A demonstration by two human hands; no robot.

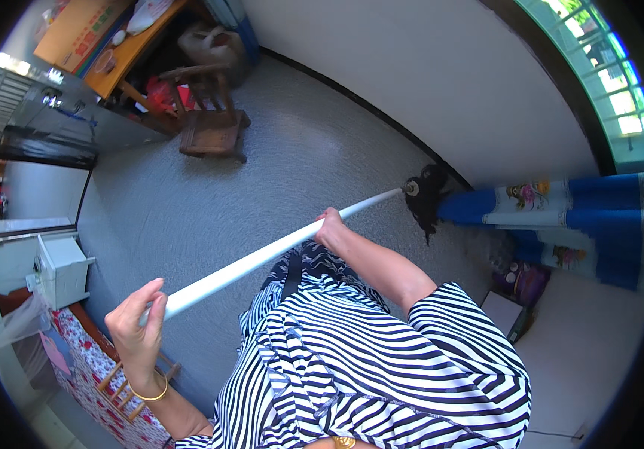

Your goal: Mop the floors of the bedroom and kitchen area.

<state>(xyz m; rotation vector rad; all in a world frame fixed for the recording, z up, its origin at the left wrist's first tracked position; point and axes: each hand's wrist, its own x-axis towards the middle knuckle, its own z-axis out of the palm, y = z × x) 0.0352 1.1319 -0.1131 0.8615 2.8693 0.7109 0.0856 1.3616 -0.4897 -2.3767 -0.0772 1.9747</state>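
Note:
A mop (239, 268) with a long white handle slants across my body, its top end at the left and its dark, stringy head (428, 196) down on the floor at the right. Near the top end, the fingers of my left hand (139, 318) are closed around the handle; a gold bangle circles that wrist. Farther down the shaft, my right hand (329, 227) grips it, its fingers partly hidden behind the handle. The mop head lies close to the wall's foot and beside a blue curtain.
A small wooden chair (213, 131) stands on the grey floor (277, 142), near a wooden desk (138, 46) with a cardboard box (82, 34). Blue-and-white curtains (539, 206) hang at the right. At the left are a white cabinet (63, 269) and a bed with a floral cover (86, 352).

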